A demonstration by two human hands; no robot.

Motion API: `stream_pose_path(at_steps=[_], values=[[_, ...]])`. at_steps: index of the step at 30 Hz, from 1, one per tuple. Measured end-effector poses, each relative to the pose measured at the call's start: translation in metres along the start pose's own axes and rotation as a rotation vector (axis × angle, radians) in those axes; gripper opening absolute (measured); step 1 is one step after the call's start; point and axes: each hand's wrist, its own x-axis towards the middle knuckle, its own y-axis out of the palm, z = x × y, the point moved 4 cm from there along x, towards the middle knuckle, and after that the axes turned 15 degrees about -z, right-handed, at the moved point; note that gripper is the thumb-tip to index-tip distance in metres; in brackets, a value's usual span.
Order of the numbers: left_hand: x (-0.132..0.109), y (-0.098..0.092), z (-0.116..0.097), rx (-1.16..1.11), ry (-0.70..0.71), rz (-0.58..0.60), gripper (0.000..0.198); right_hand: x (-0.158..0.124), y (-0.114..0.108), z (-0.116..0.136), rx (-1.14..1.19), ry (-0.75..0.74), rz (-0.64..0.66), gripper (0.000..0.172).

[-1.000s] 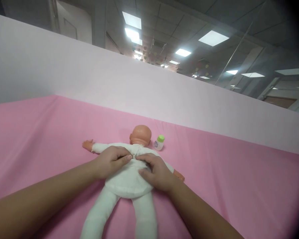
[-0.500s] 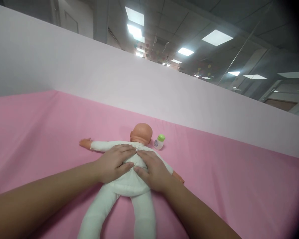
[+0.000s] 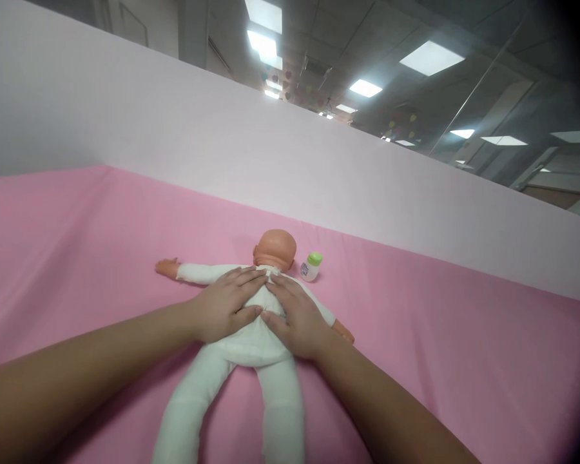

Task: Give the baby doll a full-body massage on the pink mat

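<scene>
Left hand (image 3: 225, 309) and right hand (image 3: 294, 319) flat on the back of the baby doll (image 3: 251, 341), fingers straight and close together, tips near the neck. Doll face down on pink sheet (image 3: 439, 335); small green-capped bottle (image 3: 310, 266) just beside the head.

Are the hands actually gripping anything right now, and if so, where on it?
Nothing is gripped. The left hand and the right hand lie flat, fingers stretched out, on the upper back of the face-down doll.
</scene>
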Motion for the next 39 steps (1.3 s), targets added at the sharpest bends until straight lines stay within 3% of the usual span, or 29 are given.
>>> stream_pose_path(at_steps=[6, 11, 17, 22, 24, 27, 30, 32, 34, 36, 39], values=[[-0.003, 0.003, 0.002, -0.006, -0.012, -0.002, 0.066, 0.001, 0.001, -0.001, 0.010, 0.030, 0.026, 0.060], [-0.006, 0.006, 0.007, 0.093, -0.104, -0.115, 0.074, -0.002, 0.000, -0.005, -0.019, 0.072, -0.002, 0.060], [-0.003, 0.013, 0.017, -0.017, -0.150, 0.028, 0.071, -0.003, 0.005, -0.012, 0.039, 0.183, 0.036, 0.061], [-0.004, 0.014, 0.024, -0.098, -0.178, 0.037, 0.068, -0.002, 0.010, -0.021, 0.080, 0.176, -0.027, 0.056], [-0.003, 0.013, 0.024, -0.117, -0.193, -0.013, 0.064, -0.003, 0.013, -0.026, 0.075, 0.166, -0.069, 0.053], [-0.002, 0.005, 0.025, -0.060, -0.244, -0.185, 0.054, -0.004, 0.016, -0.032, 0.048, 0.160, -0.196, 0.044], [-0.003, -0.009, 0.025, 0.098, -0.316, -0.337, 0.048, -0.005, 0.016, -0.030, -0.026, 0.134, -0.312, 0.038], [-0.005, -0.019, 0.025, 0.196, -0.365, -0.375, 0.045, -0.005, 0.014, -0.025, -0.096, 0.083, -0.349, 0.038], [-0.008, -0.024, 0.027, 0.215, -0.461, -0.342, 0.046, -0.004, 0.012, -0.018, -0.154, 0.012, -0.364, 0.040], [-0.012, -0.024, 0.035, 0.143, -0.617, -0.235, 0.054, -0.003, 0.009, -0.011, -0.187, -0.040, -0.358, 0.040], [-0.015, -0.018, 0.050, -0.002, -0.842, -0.159, 0.070, 0.004, 0.007, -0.002, -0.264, -0.063, -0.279, 0.034]])
